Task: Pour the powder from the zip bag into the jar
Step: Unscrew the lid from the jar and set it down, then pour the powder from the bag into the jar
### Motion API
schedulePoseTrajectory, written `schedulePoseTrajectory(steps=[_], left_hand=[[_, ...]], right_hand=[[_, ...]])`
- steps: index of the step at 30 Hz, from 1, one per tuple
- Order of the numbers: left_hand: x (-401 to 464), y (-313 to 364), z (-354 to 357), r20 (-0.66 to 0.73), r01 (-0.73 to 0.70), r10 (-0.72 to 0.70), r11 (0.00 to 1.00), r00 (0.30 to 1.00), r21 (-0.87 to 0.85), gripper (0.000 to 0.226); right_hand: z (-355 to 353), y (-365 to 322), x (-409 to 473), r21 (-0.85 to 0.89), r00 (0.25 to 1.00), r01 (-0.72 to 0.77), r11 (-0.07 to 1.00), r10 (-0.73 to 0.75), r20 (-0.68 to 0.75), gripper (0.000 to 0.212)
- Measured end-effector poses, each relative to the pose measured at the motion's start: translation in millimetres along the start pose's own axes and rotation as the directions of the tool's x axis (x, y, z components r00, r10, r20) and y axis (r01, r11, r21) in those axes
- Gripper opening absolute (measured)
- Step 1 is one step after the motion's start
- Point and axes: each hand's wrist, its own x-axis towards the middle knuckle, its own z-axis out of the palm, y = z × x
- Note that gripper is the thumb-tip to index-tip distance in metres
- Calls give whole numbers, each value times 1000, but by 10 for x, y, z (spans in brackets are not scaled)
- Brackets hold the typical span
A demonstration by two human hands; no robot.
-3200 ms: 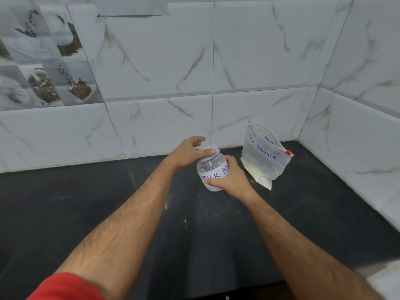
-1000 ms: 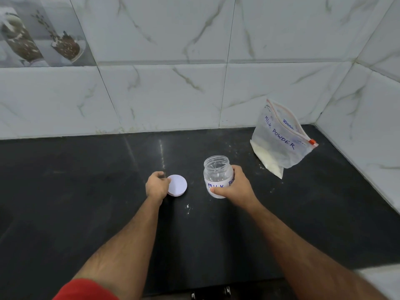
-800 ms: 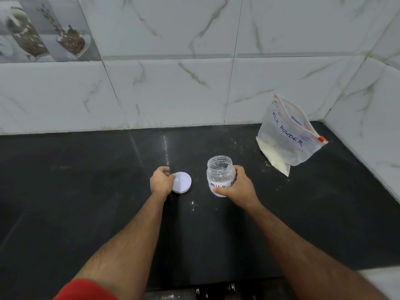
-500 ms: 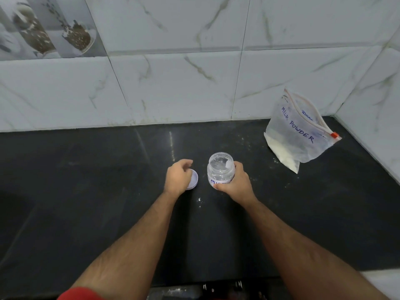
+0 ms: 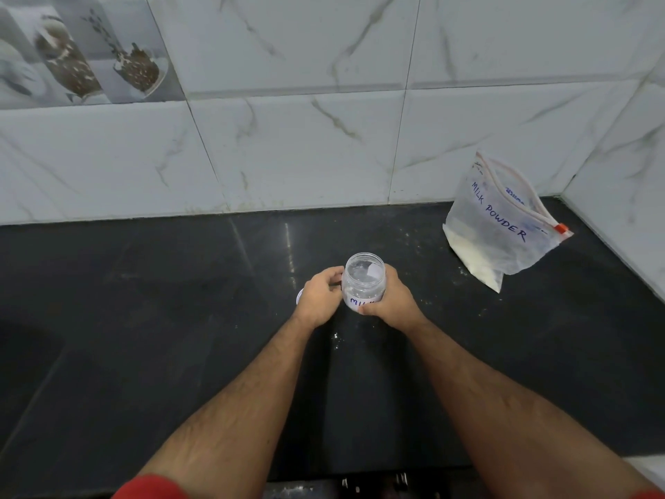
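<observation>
Two bare hands meet around a small clear plastic jar standing upright on the black stone counter, its mouth open and a white label with blue handwriting on its front. The right hand wraps the jar from the right side, fingers curled across the label and thumb behind, so its grip is closed on the jar. The left hand sits just beside the jar on its left, fingers curled with the tips touching the jar's shoulder; whether it truly grips or only rests there cannot be told. A sliver of the round white lid shows on the counter at the left edge of the left hand, mostly hidden beneath it.

Well apart to the right, near the corner of the white marble-patterned wall tiles, a clear zip bag marked "MILK POWDER" in blue leans tilted, with an orange slider at the right end of its zip. Pale powder lies heaped in its lower left corner. A few white specks dot the counter in front of the jar. Red sleeves show at the bottom edge.
</observation>
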Motion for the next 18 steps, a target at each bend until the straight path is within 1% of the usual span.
schedulePoseTrajectory(steps=[1,3,5,6,9,11,14,18], left_hand=[[-7,13,-5,-7,9,-9,1000,1000,-12,68],[1,34,-20,-41,-2,0,999,999,-37,59],[20,87,-58,-123,-45,39,998,992,-45,51],[16,141,-80,-178,-80,72,996,981,-40,49],[16,373,-85,-317,-185,159,981,935,-53,41],[39,581,-13,-359,-248,208,966,910,-69,35],[58,940,188,-352,-349,302,934,886,-77,31],[83,1345,535,-305,-410,364,907,880,-99,28]], right_hand=[[-29,5,8,-14,1000,-10,1000,10,10,96],[-117,-6,6,-53,999,-23,998,25,43,102],[-260,-42,-11,-139,998,-30,990,38,57,107],[-352,-63,-18,-190,999,-21,982,29,38,104],[-706,-184,-33,-314,992,87,945,-112,-64,77],[-979,-300,-41,-335,966,145,931,-207,-155,59],[-1393,-486,-57,-323,914,197,926,-293,-282,38],[-1955,-642,-101,-289,826,261,921,-368,-426,24]])
